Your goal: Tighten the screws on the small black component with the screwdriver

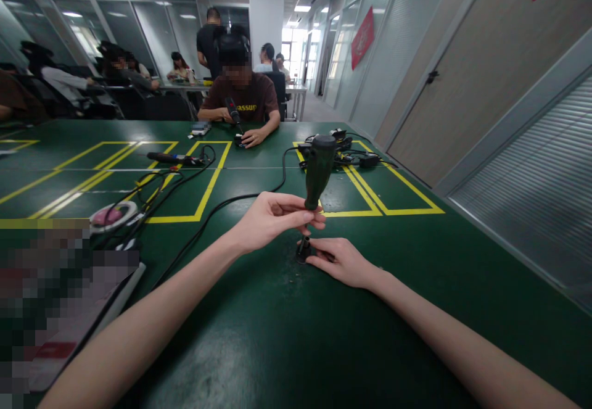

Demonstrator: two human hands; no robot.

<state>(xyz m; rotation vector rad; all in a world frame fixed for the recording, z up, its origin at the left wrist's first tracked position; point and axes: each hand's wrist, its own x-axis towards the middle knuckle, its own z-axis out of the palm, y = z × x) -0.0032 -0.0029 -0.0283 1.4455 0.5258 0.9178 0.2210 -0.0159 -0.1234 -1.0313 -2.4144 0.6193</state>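
My left hand (272, 219) is closed around the lower end of a screwdriver (320, 168) with a thick dark handle. The screwdriver stands nearly upright, leaning slightly to the right at its top, and its lower end points down at a small black part (303, 252). That part has a round base on the green table and a short upright tube; I cannot tell whether the tip touches it. Beside it, my right hand (342, 261) pinches the base between thumb and fingers from the right.
A tangle of black cables and adapters (345, 153) lies beyond my hands. To the left are a corded black tool (173, 158) and a white roll (114, 216). Across the green table (277, 335), a co-worker (240, 97) works with a tool. Yellow tape marks the tabletop.
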